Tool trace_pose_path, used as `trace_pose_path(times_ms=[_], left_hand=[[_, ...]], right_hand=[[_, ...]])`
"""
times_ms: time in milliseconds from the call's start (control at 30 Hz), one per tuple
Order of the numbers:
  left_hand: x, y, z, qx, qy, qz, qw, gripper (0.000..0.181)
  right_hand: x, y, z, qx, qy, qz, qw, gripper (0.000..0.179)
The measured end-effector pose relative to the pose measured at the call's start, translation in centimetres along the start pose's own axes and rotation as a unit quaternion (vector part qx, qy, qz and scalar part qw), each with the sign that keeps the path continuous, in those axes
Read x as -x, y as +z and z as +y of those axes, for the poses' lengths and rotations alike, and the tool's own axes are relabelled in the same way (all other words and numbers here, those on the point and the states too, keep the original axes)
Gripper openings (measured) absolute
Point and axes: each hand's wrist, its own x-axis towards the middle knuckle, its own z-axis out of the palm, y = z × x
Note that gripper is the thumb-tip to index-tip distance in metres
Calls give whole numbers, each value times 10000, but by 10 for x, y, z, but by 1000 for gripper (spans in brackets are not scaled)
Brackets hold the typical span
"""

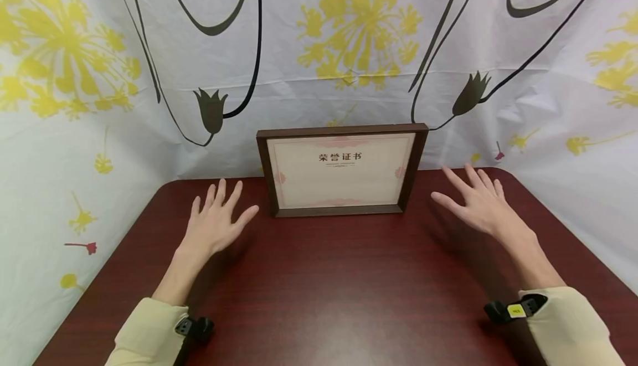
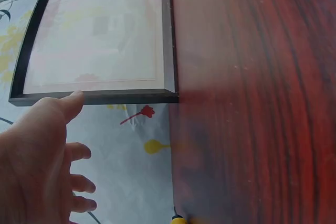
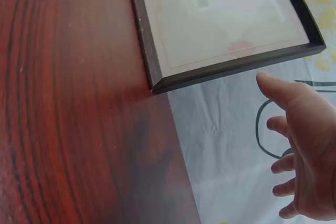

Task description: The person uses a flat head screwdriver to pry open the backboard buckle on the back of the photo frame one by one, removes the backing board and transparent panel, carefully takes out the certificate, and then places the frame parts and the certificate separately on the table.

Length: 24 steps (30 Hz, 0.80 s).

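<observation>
- At the far left a pale cloth (image 1: 124,150) hangs, printed with yellow flowers and dark stems; it runs on behind the table (image 1: 344,277) and down the right side.
- Next is the left sleeve (image 1: 147,327), cream coloured, with a black band (image 1: 194,328) at the cuff.
- The left hand (image 1: 214,225) reaches forward over the left part of the table, back of the hand up, fingers spread and holding nothing. The framed certificate (image 1: 341,183) lies just to the right of its thumb. From above there is a slim gap; in the left wrist view the thumb tip overlaps the frame's edge, so that view alone cannot settle contact.
- In the middle, the framed certificate stands on the table near its back edge, close to the cloth, face toward the person. Its long axis runs left to right, from one hand toward the other, with a short side facing each thumb. Of the two, the left hand looks slightly nearer.
- The right hand (image 1: 480,202) is beyond the frame's right side, fingers spread, holding nothing. The frame lies to the left of its thumb, across a small gap.
- Last comes the right sleeve (image 1: 568,327), with a black strap (image 1: 535,302) carrying a yellow label (image 1: 516,310).
</observation>
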Motion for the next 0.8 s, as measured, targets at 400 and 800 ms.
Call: trace_pose_path(times_ms=[400,800], left_hand=[[-2,-3,6,409,-1,306,9987,82],[-10,-2,18,1129,-46,402,9928,82]], right_hand=[[-3,-8,-8,-695,32,-412,9967,81],[-14,-5,-19,-998,-305,12,9945,78]])
